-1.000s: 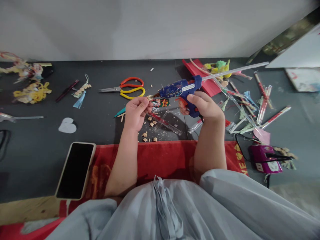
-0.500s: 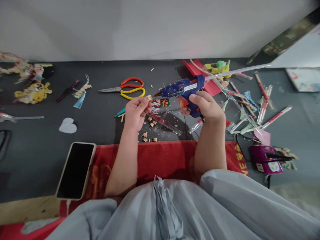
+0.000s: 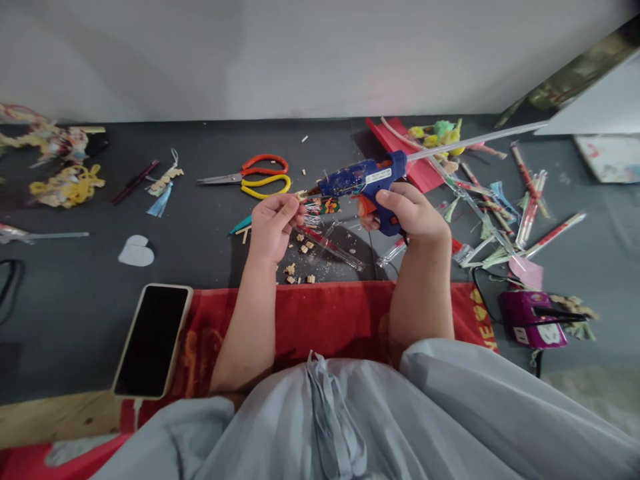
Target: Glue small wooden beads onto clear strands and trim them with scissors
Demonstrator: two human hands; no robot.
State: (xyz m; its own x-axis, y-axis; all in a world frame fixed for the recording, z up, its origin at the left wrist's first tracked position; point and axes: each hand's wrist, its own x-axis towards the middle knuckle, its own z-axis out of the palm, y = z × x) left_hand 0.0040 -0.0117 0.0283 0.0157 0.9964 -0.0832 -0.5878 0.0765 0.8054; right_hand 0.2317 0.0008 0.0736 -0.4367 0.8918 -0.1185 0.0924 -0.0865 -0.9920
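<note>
My right hand [image 3: 407, 208] is wrapped round the handle of a blue glue gun [image 3: 357, 179], its fingers at the orange trigger. A long clear glue stick [image 3: 475, 141] juts from the gun's back end. Between thumb and fingertips, my left hand [image 3: 275, 223] pinches a small pale wooden piece [image 3: 301, 195], partly hidden by the fingers. The gun's nozzle points left and meets or nearly meets this piece. Beneath the hands lie a patterned packet with thin white sticks [image 3: 323, 207] and several small wooden bits [image 3: 290, 269].
Scissors [image 3: 250, 179] with red and yellow handles lie beyond my left hand. A phone [image 3: 153, 340] rests at the front left, partly on a red towel [image 3: 330, 320]. Clear wrapped sticks [image 3: 530, 210] clutter the right side, near a purple box [image 3: 534, 319] with a black cord.
The glue gun has shifted slightly left, bringing its nozzle to the wooden piece in my left hand. My left hand has hardly moved.
</note>
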